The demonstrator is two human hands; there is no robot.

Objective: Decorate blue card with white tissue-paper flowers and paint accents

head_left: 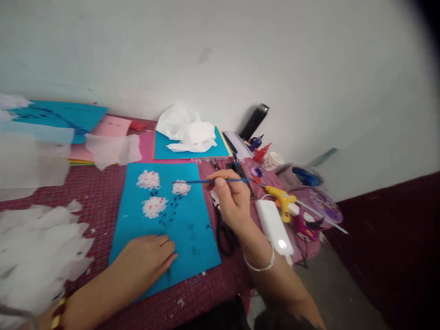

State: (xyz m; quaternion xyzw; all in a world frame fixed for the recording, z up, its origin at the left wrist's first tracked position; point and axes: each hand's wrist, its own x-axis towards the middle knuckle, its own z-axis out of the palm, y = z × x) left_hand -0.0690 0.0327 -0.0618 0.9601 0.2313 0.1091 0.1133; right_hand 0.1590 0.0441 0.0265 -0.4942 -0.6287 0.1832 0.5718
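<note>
A blue sheet point(195, 220) lies on the table, bearing three fluffy white flowers with red specks and dark painted leaves. My right hand point(231, 195) pinches a thin blue brush point(199, 182) held level above the sheet; its tip is at the right-hand flower point(181, 187), though contact cannot be made out. Resting on the lower left part of the sheet is my left hand point(151, 256), palm down, fingers lying flat. Black scissors point(225, 236) lie at the sheet's right edge, partly behind my right wrist.
White paper pieces point(37, 247) cover the left side. Crumpled tissue point(185, 128) sits at the back. To the right are a yellow glue gun point(282, 198), a white power bank point(274, 224), a black bottle point(254, 122), a paper cup point(274, 160) and a red tube point(262, 152).
</note>
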